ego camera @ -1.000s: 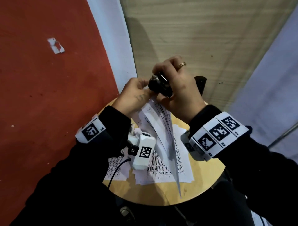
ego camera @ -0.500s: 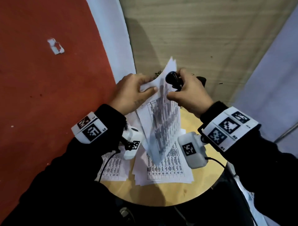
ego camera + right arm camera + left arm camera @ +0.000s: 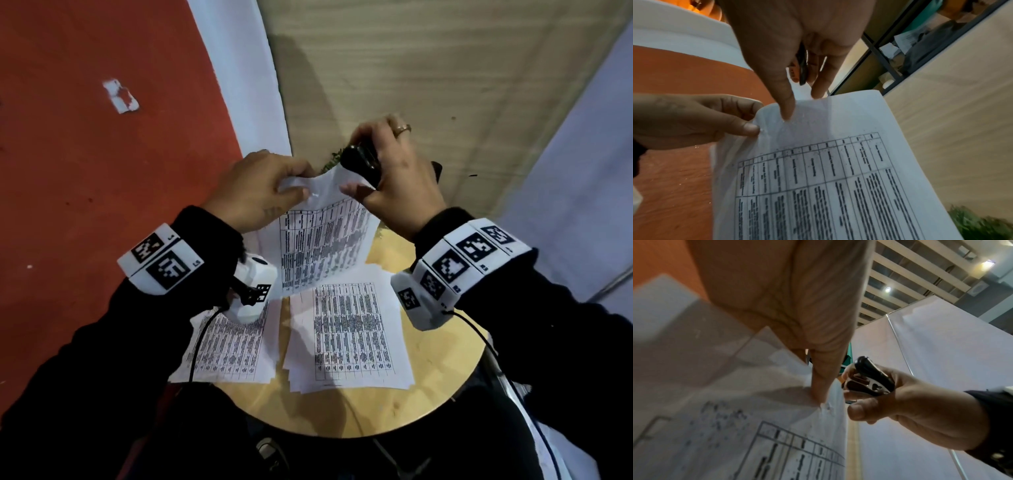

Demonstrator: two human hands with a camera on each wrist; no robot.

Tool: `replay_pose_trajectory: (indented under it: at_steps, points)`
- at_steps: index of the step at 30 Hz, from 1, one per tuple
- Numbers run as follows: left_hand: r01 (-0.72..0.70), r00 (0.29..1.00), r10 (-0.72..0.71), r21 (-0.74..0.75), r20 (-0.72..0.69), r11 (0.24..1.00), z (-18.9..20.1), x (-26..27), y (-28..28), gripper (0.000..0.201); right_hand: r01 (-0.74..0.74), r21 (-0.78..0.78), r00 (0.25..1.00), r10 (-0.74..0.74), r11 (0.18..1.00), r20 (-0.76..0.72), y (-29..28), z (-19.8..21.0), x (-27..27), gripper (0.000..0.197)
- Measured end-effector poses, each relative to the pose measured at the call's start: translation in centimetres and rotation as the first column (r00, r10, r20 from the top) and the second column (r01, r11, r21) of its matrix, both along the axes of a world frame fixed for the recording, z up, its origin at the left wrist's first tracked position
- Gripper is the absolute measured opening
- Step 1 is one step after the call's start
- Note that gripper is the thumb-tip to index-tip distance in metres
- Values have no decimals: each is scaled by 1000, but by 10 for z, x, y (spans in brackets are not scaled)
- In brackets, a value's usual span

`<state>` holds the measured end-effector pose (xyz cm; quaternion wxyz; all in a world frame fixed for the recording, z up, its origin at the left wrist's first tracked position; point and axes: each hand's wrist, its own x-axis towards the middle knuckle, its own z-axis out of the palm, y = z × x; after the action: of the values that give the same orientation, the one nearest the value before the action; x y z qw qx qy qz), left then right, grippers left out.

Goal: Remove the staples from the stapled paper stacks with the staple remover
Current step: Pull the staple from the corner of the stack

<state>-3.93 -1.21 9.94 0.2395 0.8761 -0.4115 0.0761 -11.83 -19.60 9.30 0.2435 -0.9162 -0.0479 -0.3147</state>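
Note:
My left hand (image 3: 298,192) pinches the top left corner of a printed paper stack (image 3: 325,246), which hangs upright over the table with its table of text facing me. My right hand (image 3: 356,185) grips the black staple remover (image 3: 359,164) in its curled fingers, while its thumb and a fingertip touch the stack's top edge. The remover's jaws are off the paper, seen in the left wrist view as staple remover (image 3: 869,379). The pinched corner (image 3: 761,128) is crumpled, with a small glint I cannot tell to be a staple.
A round wooden table (image 3: 435,377) carries two more printed stacks, one in the middle (image 3: 349,335) and one at the left (image 3: 229,346). Red floor lies to the left and wood-look floor beyond. A green sprig (image 3: 330,164) shows behind the held stack.
The staple remover has come off the corner of the stack. The stack swung from edge-on to facing me, and my left hand has shifted its pinch to the top left corner.

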Motion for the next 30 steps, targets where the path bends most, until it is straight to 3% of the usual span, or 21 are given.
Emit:
replay_pose_trajectory:
  at_steps: [7,12,14,16,19,23,25,28,30]
  points:
    - [8,1000,-8,10,-1,1000,6,0,5,25,-147,-165,989,142,975,-42,3,15,9,52]
    - [-66,998,66,-15,11,998,8,-8,2,12,-184,-104,983,182,977,-36,2,16,12,48]
    - [-98,995,98,-48,-1,994,8,-15,-4,25,-192,-83,981,190,978,-27,4,15,11,48]
    - [-140,987,140,-7,83,990,9,-20,-12,39,-200,-64,980,199,978,-21,5,13,9,46]
    - [-177,974,175,3,146,984,10,-22,-18,32,-184,13,983,184,983,19,4,11,7,42]
    - [-102,995,101,-69,-17,992,11,-19,-15,15,-165,229,941,83,960,328,-4,13,-12,52]
    - [-84,996,79,-102,-51,991,12,-19,-11,15,-155,290,912,24,944,409,-4,13,-26,52]
    - [-55,994,40,-154,-101,987,12,-20,-8,24,-164,398,953,41,903,299,-2,2,-37,33]
    - [-34,989,8,-174,-145,984,14,-24,-6,32,-150,428,978,68,891,200,0,-7,-39,33]
